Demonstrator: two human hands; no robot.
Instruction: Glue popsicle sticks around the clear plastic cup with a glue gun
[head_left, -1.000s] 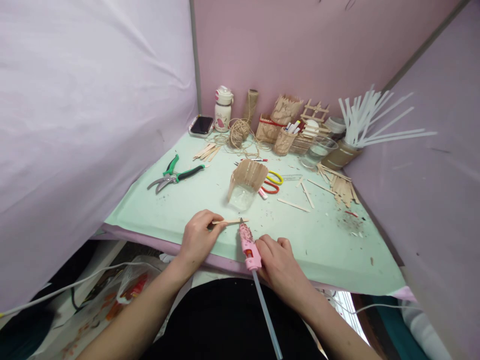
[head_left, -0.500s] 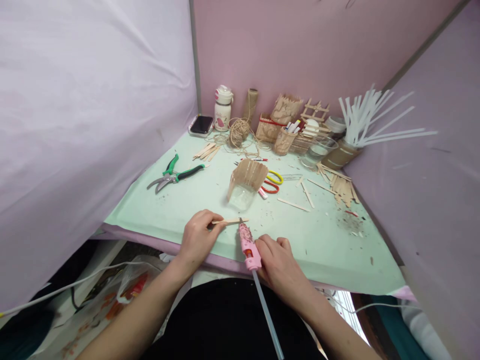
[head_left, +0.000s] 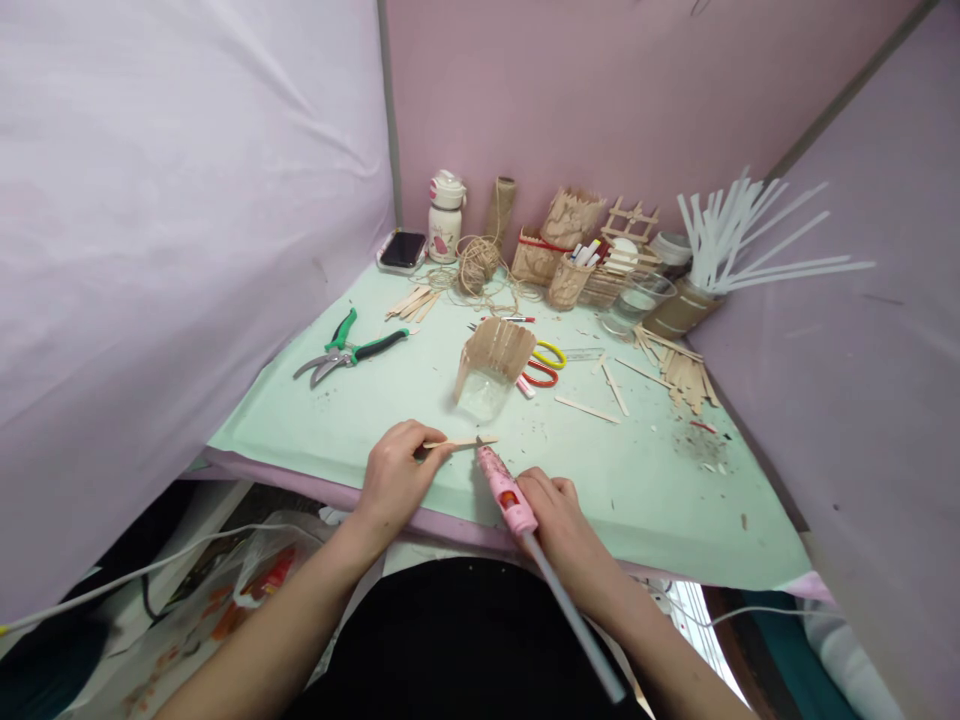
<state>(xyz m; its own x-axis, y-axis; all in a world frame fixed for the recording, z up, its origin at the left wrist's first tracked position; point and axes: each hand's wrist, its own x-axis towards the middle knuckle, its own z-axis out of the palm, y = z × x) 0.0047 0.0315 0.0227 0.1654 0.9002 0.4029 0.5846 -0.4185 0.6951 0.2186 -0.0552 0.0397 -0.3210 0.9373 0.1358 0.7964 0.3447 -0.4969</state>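
Observation:
Between thumb and fingers, my left hand (head_left: pixel 401 475) pinches one end of a wooden craft stick (head_left: pixel 466 442), which points to the right above the table's near part. My right hand (head_left: pixel 559 520) is closed around a pink hot glue gun (head_left: pixel 504 487). The gun's nozzle is at the stick, near its free end. A long translucent glue stick (head_left: pixel 574 615) juts from the back of the gun toward me. Just beyond my hands stands a clear cup partly walled with craft sticks (head_left: pixel 496 350).
Green-handled pruning shears (head_left: pixel 345 350) lie at left, scissors (head_left: pixel 551 355) behind the cup. Loose craft sticks (head_left: pixel 686 375) are piled at right. Along the back stand a bottle (head_left: pixel 445 220), twine (head_left: pixel 477 265), stick-built holders (head_left: pixel 568 282) and white glue sticks (head_left: pixel 720 235).
The glue gun's back end has swung to the right, so the gun slants more, while its nozzle stays at the craft stick. My left hand has hardly moved.

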